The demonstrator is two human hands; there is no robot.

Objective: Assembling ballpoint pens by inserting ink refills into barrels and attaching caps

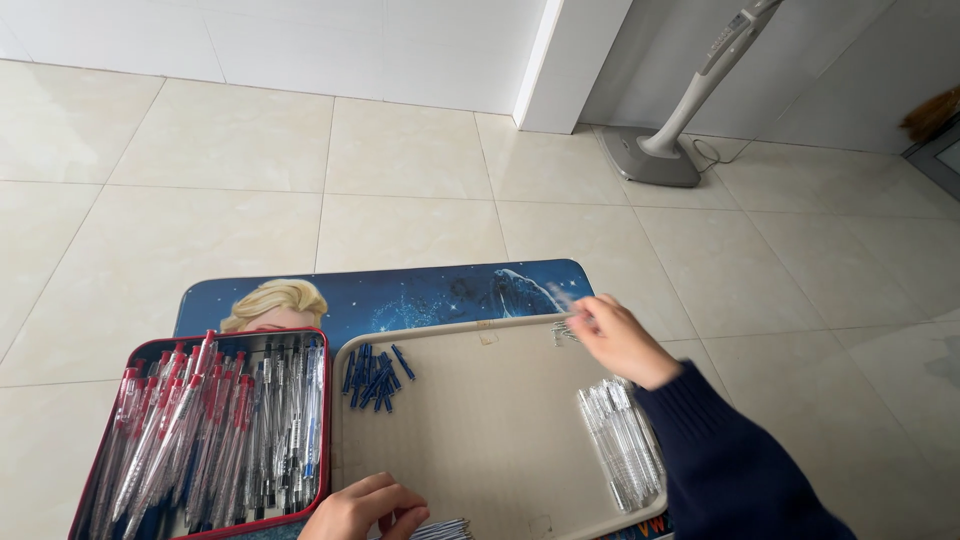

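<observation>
Now right hand [620,340] grip pinching small metal springs [565,330] at tray corner; left hand [362,508] grip unclear.

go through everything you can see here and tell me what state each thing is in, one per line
Red tin: open, packed with pens.
Beige tray: flat on the small table, mostly bare.
Blue pen caps: off, piled loose at the tray's far left.
Clear pen barrels: lying side by side at the tray's right edge.
Right hand: pinching small springs at the tray's far corner.
Left hand: resting on pens at the near edge.
Floor cleaner: upright, parked.
</observation>
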